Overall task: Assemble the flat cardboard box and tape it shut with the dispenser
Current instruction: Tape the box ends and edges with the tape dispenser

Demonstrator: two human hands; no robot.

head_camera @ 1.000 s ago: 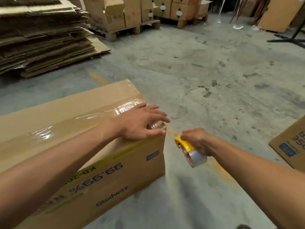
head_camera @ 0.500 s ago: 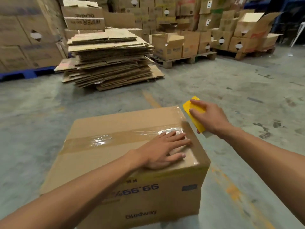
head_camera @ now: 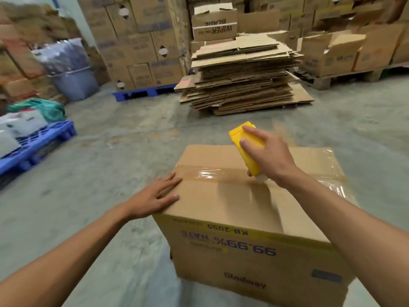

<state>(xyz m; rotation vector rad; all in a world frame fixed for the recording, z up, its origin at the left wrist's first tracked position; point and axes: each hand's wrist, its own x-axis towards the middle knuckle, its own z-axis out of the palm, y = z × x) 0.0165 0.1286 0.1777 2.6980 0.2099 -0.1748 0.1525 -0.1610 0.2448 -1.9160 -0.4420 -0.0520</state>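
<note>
A closed brown cardboard box point(head_camera: 234, 209) with upside-down blue print stands on the concrete floor in front of me. A strip of clear tape point(head_camera: 205, 175) runs across its top seam and shines near the right end. My left hand point(head_camera: 156, 197) lies flat, fingers spread, on the box's near-left top corner. My right hand point(head_camera: 267, 158) grips the yellow tape dispenser point(head_camera: 247, 147), tilted with its lower end on the tape line in the middle of the top.
A stack of flattened cartons point(head_camera: 241, 76) lies on the floor straight ahead. Piled boxes line the back wall, some on a wooden pallet point(head_camera: 345, 79). Blue pallets point(head_camera: 37, 145) with bags sit at left. Bare concrete lies between them and the box.
My view has swung left and the box now sits at the right. My left hand moved from the box's right end to its left corner. The dispenser came down onto the tape.
</note>
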